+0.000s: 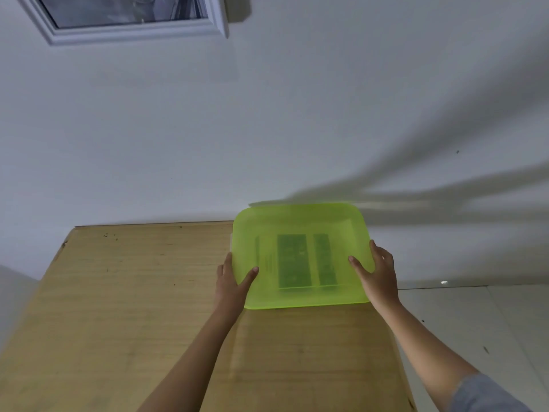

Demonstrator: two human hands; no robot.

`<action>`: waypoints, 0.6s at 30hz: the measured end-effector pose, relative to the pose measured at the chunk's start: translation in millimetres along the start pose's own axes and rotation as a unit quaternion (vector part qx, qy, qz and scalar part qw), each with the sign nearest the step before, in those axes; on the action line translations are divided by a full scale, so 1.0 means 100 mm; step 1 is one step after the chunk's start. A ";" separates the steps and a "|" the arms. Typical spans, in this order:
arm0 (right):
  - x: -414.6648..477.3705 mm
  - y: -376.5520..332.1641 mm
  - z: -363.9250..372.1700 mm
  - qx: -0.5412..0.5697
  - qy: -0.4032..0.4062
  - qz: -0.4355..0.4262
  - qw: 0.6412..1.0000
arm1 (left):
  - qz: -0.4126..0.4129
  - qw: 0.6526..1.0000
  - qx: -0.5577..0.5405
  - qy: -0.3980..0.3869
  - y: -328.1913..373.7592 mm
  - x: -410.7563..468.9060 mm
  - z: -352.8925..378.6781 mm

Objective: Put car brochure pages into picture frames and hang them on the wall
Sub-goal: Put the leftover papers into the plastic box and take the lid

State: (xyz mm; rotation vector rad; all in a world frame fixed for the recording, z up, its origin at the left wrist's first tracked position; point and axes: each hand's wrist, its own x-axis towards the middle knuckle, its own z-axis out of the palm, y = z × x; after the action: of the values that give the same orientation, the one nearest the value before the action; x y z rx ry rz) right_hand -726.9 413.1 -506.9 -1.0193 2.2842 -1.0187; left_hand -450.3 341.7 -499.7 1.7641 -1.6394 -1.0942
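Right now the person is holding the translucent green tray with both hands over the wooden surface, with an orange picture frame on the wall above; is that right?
Nearly: the picture frame on the wall is white, not orange, as the head view shows. The left hand and right hand do hold the green tray by its sides over the wooden surface.

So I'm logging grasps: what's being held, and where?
A green translucent tray, gripped by both side edges: left hand and right hand.

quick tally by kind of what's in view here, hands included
hands: 2, left hand and right hand, both gripping the tray
green translucent tray: 1
white picture frame on the wall: 1
wooden tabletop: 1
total: 5
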 end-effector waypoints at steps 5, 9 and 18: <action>0.00 0.04 0.01 -0.040 -0.007 0.016 0.999 | -0.008 1.000 0.008 0.001 0.01 0.01 0.02; -0.01 0.05 -0.03 -0.065 -0.013 0.005 0.998 | -0.018 1.000 0.003 0.013 0.01 0.02 0.03; -0.02 0.02 -0.08 -0.113 -0.023 -0.005 0.993 | -0.032 0.999 0.006 0.026 0.05 0.00 0.06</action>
State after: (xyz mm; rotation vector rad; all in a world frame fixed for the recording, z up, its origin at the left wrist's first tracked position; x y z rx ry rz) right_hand -731.3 419.2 -502.8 -1.1300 2.3984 -0.7437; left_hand -458.2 342.2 -499.4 1.8480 -1.5716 -1.0590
